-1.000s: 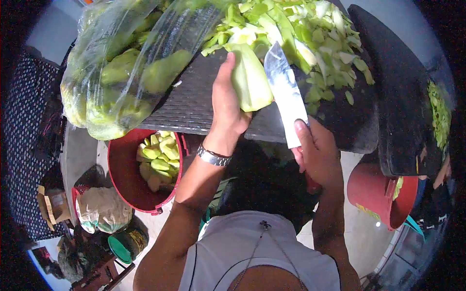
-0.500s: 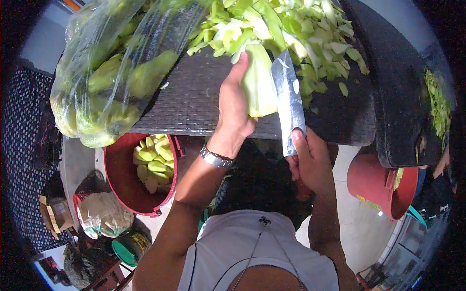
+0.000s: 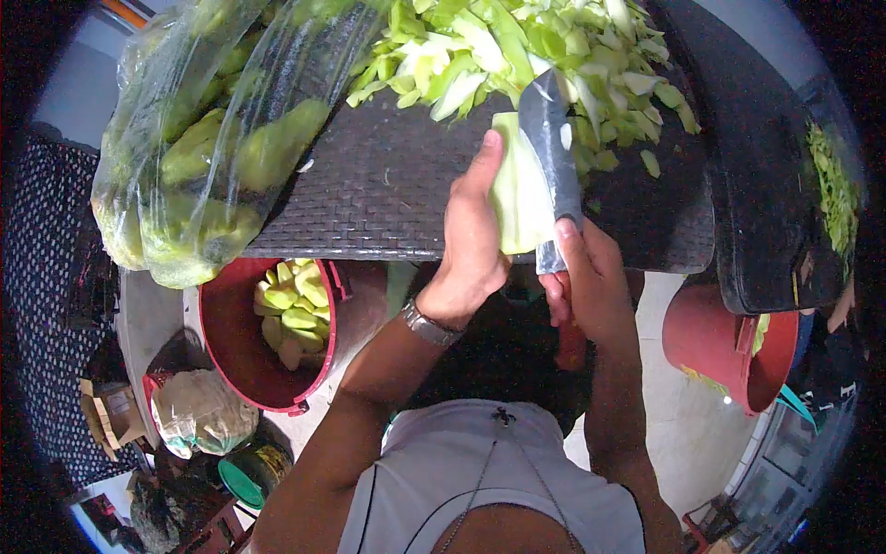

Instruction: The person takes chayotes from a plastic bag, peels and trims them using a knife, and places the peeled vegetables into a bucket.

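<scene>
My left hand (image 3: pixel 472 226) is wrapped round a pale green peeled vegetable (image 3: pixel 519 189), its thumb along the left side and the other fingers mostly hidden. In my right hand (image 3: pixel 592 282) is a broad-bladed knife (image 3: pixel 551 148) with a reddish handle, its thumb on the base of the blade. The blade points away from me and lies against the right side of the vegetable. Just beyond, a heap of green peelings (image 3: pixel 517 46) covers part of the dark woven table (image 3: pixel 369 203).
A clear plastic bag (image 3: pixel 212 138) of unpeeled green vegetables lies on the table's left. Below it, a red bucket (image 3: pixel 221 342) holds peeled pieces. Another red bucket (image 3: pixel 706 346) is at the right, near a black chair (image 3: pixel 766 185). A filled sack (image 3: pixel 205 411) sits at lower left.
My left hand has moved right and nearer to me with the vegetable, turning it. The knife has become more upright and now lies against the vegetable's side.
</scene>
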The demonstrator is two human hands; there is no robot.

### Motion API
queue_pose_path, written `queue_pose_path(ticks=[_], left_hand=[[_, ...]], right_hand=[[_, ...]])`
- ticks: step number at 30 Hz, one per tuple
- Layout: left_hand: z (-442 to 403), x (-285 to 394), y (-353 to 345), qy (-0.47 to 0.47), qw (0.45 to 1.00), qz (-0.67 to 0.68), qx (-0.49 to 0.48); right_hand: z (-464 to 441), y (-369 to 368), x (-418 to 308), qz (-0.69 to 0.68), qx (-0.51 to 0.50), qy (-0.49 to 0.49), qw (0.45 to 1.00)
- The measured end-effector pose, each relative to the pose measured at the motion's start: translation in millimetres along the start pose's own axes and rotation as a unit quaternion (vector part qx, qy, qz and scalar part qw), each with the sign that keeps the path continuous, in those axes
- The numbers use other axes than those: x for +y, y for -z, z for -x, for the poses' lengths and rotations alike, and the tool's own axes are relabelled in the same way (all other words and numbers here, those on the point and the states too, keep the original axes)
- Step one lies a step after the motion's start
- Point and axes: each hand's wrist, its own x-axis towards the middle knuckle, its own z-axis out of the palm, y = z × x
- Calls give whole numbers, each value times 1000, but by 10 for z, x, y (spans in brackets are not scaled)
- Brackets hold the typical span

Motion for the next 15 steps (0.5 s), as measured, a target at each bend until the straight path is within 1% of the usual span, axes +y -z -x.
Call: queue_pose_path(ticks=[2, 5, 6, 7, 10, 13, 15], left_hand=[[-34, -4, 12, -1, 1000, 7, 19], [-116, 109, -8, -41, 997, 58, 15], [-125, 102, -2, -31, 998, 53, 1], [-129, 95, 4, -20, 999, 47, -12], [-71, -13, 9, 6, 999, 15, -37], [-76, -4, -29, -5, 999, 29, -21], [-137, 34, -48, -12, 1000, 12, 1]], right_hand=[[5, -25, 16, 10, 5, -9, 1000], [89, -138, 100, 37, 7, -14, 999], [113, -168, 124, 48, 8, -15, 999], [121, -173, 82, 17, 5, -30, 999], [45, -146, 29, -5, -3, -3, 1000], [9, -114, 63, 3, -6, -8, 1000], [25, -77, 38, -56, -17, -51, 997]])
